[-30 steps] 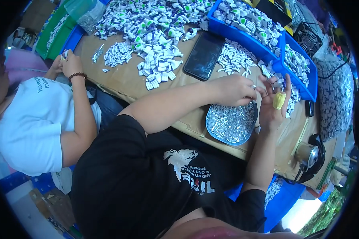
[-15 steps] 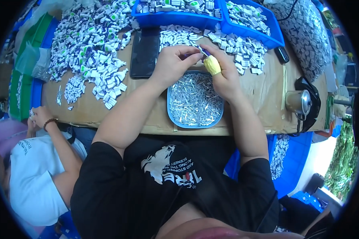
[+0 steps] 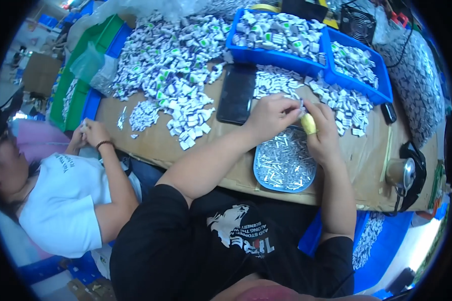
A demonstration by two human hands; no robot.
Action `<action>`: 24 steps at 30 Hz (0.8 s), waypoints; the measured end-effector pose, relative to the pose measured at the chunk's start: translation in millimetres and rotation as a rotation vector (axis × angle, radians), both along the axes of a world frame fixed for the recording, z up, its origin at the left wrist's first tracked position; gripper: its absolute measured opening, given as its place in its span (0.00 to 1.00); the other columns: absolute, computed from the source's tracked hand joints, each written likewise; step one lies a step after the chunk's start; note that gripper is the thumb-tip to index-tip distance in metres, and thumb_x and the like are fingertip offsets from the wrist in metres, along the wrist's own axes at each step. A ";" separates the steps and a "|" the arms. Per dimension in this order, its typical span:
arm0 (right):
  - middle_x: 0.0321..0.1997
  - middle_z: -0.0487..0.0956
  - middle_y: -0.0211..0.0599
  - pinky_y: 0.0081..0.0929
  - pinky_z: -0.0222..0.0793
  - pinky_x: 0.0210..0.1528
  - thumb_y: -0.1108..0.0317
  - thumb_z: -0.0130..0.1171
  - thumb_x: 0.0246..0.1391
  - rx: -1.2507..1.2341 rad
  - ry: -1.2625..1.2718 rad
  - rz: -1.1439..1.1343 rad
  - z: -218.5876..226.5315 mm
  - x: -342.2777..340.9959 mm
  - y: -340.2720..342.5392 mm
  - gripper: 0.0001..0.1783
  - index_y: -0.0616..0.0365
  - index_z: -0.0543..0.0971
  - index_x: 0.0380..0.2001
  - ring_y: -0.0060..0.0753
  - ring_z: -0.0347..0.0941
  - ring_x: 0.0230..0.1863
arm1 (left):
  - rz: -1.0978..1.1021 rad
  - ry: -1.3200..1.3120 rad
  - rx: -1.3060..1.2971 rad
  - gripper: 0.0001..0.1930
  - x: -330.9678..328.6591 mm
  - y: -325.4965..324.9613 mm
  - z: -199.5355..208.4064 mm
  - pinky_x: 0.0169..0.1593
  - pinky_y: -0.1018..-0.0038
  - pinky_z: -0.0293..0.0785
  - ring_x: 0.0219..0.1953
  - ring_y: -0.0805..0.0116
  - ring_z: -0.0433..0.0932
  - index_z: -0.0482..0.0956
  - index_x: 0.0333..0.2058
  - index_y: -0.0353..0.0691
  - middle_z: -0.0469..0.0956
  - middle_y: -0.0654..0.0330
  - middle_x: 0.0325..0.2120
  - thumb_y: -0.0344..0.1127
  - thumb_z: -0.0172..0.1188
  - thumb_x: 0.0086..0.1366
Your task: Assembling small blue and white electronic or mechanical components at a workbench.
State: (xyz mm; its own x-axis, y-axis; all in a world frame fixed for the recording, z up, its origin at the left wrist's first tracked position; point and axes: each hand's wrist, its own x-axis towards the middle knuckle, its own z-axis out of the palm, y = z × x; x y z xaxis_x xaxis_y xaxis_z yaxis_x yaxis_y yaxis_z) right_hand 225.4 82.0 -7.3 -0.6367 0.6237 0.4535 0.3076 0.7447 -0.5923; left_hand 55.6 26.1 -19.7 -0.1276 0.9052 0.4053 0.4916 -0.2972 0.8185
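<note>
My left hand (image 3: 272, 118) and my right hand (image 3: 324, 131) meet above the far edge of a pale blue tray. Both are closed, fingertips pinching a small white-and-purple plastic piece (image 3: 302, 104) that is mostly hidden by the fingers. A yellow wrap (image 3: 309, 123) covers a digit of my right hand. Short, shiny metal pins (image 3: 285, 163) fill the rounded tray (image 3: 256, 173) beneath. Just beyond my hands lies a heap of small white plastic parts (image 3: 276, 80), with more white ribbed pieces (image 3: 344, 110) to the right.
A black phone-like slab (image 3: 236, 93) lies left of my hands. Blue bins (image 3: 281, 61) of parts stand behind. A large part pile (image 3: 171, 60) spreads left, a metal pot (image 3: 398, 173) stands right. A co-worker (image 3: 70, 195) sits at my left, hands together.
My view has swung left, so the table and my hands appear farther right and lower. My hands stay together over the tray; the purple of the piece shows less.
</note>
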 end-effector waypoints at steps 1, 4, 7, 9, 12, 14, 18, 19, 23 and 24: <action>0.40 0.72 0.48 0.38 0.64 0.48 0.82 0.47 0.39 -0.029 -0.007 -0.011 5.2 -1.6 0.3 0.29 0.60 0.74 0.51 0.51 0.67 0.44 | -0.005 0.024 0.028 0.09 -1.4 2.9 0.2 0.29 0.74 0.73 0.24 0.66 0.77 0.80 0.34 0.35 0.77 0.55 0.26 0.33 0.63 0.57; 0.40 0.72 0.48 0.39 0.64 0.48 0.83 0.46 0.39 -0.067 0.007 -0.002 7.6 -0.5 -1.1 0.30 0.58 0.74 0.51 0.51 0.68 0.44 | 0.008 0.162 0.164 0.08 -2.3 2.7 -1.3 0.29 0.70 0.74 0.25 0.59 0.77 0.80 0.34 0.35 0.76 0.53 0.25 0.31 0.62 0.55; 0.39 0.72 0.47 0.39 0.65 0.47 0.85 0.48 0.38 -0.025 -0.064 0.000 10.0 -0.5 -3.8 0.31 0.58 0.74 0.51 0.52 0.68 0.43 | -0.017 0.231 0.241 0.09 -0.1 3.1 -9.9 0.35 0.63 0.72 0.31 0.51 0.75 0.77 0.34 0.34 0.74 0.50 0.29 0.30 0.61 0.55; 0.40 0.72 0.48 0.39 0.65 0.49 0.84 0.49 0.40 -0.065 -0.094 -0.026 7.1 0.0 -6.4 0.29 0.60 0.73 0.50 0.53 0.69 0.45 | -0.041 0.155 0.115 0.10 4.7 -2.4 -4.3 0.36 0.61 0.72 0.32 0.49 0.75 0.77 0.36 0.34 0.74 0.48 0.31 0.31 0.60 0.56; 0.44 0.72 0.50 0.39 0.64 0.51 0.84 0.48 0.42 -0.120 0.084 -0.080 6.6 -6.2 -10.4 0.29 0.61 0.68 0.52 0.53 0.69 0.49 | 0.000 0.105 0.054 0.11 7.7 -1.6 2.2 0.32 0.68 0.73 0.26 0.56 0.77 0.78 0.39 0.32 0.76 0.50 0.28 0.31 0.59 0.59; 0.45 0.72 0.51 0.39 0.63 0.52 0.83 0.47 0.45 -0.199 0.060 -0.090 1.5 -5.7 -3.6 0.26 0.62 0.67 0.51 0.53 0.69 0.49 | -0.014 0.119 0.091 0.10 -0.9 5.6 3.3 0.33 0.67 0.72 0.28 0.55 0.77 0.79 0.41 0.34 0.76 0.49 0.28 0.28 0.55 0.61; 0.41 0.72 0.50 0.37 0.65 0.47 0.84 0.45 0.45 -0.123 0.071 0.004 -4.4 -0.9 1.3 0.21 0.61 0.69 0.46 0.52 0.70 0.43 | 0.010 0.200 0.154 0.11 2.5 3.5 -1.2 0.36 0.68 0.74 0.31 0.57 0.78 0.77 0.43 0.34 0.78 0.50 0.33 0.25 0.51 0.63; 0.41 0.72 0.44 0.31 0.65 0.44 0.82 0.45 0.49 -0.224 0.096 -0.012 -10.3 1.6 2.2 0.19 0.59 0.68 0.47 0.41 0.69 0.41 | 0.010 0.194 0.023 0.11 3.6 2.1 0.2 0.37 0.70 0.75 0.32 0.58 0.79 0.76 0.44 0.34 0.79 0.50 0.36 0.25 0.50 0.64; 0.40 0.71 0.38 0.25 0.65 0.42 0.79 0.46 0.52 -0.229 0.157 -0.044 -7.4 -0.3 3.8 0.17 0.58 0.68 0.47 0.29 0.68 0.38 | -0.028 -0.151 -0.055 0.16 5.3 5.6 -4.2 0.36 0.71 0.76 0.32 0.63 0.81 0.68 0.53 0.38 0.78 0.50 0.42 0.26 0.46 0.66; 0.40 0.72 0.39 0.25 0.66 0.42 0.79 0.46 0.52 -0.209 0.203 -0.054 -6.9 -0.1 2.2 0.18 0.58 0.68 0.48 0.29 0.69 0.38 | -0.014 -0.218 -0.159 0.17 5.8 2.5 4.8 0.35 0.70 0.76 0.33 0.63 0.81 0.66 0.54 0.39 0.78 0.49 0.43 0.26 0.45 0.65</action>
